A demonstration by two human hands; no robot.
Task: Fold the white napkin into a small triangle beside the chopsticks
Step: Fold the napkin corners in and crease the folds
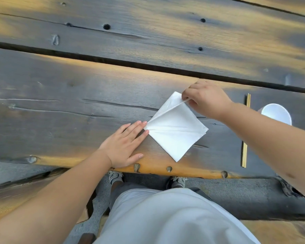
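A white napkin (pixel 176 136) lies as a diamond on the dark wooden table (pixel 77 95), near its front edge. My left hand (pixel 125 145) rests flat on the wood, fingertips pressing the napkin's left corner. My right hand (pixel 206 99) pinches the napkin's far corner and holds a flap lifted off the rest. A pair of wooden chopsticks (pixel 244 155) lies to the right of the napkin, pointing away from me, with my right forearm crossing over its middle.
A white cup (pixel 275 113) stands right of the chopsticks, partly behind my right forearm. A deep gap (pixel 113 59) runs between the table planks beyond the napkin. A bench and my feet show below the table's edge.
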